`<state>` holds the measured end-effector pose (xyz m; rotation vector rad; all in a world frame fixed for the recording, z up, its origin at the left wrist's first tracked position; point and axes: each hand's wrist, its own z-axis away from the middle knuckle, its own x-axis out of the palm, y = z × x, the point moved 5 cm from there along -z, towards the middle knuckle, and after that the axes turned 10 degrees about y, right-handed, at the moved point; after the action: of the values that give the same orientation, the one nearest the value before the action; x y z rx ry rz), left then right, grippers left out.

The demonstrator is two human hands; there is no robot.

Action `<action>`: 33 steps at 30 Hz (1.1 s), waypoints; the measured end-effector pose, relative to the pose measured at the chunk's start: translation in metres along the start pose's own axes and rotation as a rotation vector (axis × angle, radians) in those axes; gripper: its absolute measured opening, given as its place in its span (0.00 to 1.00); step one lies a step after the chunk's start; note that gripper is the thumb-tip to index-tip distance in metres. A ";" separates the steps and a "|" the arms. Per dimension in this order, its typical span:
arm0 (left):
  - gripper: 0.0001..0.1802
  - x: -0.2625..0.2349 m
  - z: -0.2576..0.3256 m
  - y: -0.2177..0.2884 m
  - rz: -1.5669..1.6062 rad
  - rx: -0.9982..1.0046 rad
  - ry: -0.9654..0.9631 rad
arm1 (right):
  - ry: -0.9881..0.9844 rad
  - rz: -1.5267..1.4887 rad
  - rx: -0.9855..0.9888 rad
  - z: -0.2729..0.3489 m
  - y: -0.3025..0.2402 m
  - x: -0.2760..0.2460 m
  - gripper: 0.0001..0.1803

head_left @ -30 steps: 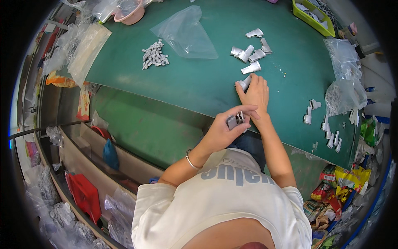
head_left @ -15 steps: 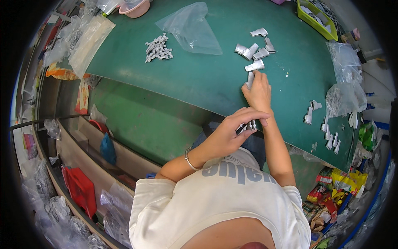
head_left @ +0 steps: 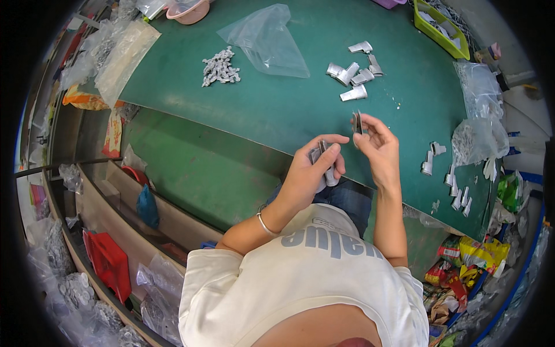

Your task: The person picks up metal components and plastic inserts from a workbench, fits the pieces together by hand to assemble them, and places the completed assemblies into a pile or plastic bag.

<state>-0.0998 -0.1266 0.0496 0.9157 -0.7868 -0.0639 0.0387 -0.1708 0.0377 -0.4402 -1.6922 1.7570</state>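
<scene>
Close to the table's near edge, my left hand is closed around several grey metal pieces, partly hidden by the fingers. Just right of it, my right hand pinches a single tapered grey metal piece upright between thumb and fingers, seen edge-on. The two hands are apart. Beyond the right hand, several loose tapered silver metal pieces lie on the green table. More such pieces lie near the right end of the table.
A heap of small grey metal parts sits left of a clear plastic bag. A yellow-green basket and a pink bowl stand at the back. Plastic bags lie along the right edge.
My right hand has picked up a metal piece from the table and drawn it back toward me. The left hand has moved slightly left and turned, showing the pieces it holds.
</scene>
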 end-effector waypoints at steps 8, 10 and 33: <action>0.14 0.007 0.005 0.013 -0.199 0.324 0.098 | -0.256 -0.160 -0.099 0.038 -0.019 0.008 0.22; 0.14 0.008 0.007 0.016 -0.246 0.390 0.087 | -0.281 -0.145 -0.140 0.042 -0.022 0.010 0.22; 0.11 0.009 0.016 0.028 -0.271 0.431 0.033 | -0.170 -0.058 -0.246 0.061 -0.044 0.013 0.21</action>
<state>-0.1111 -0.1237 0.0807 1.4260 -0.6512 -0.1187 -0.0005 -0.2105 0.0898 -0.3516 -2.0326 1.5885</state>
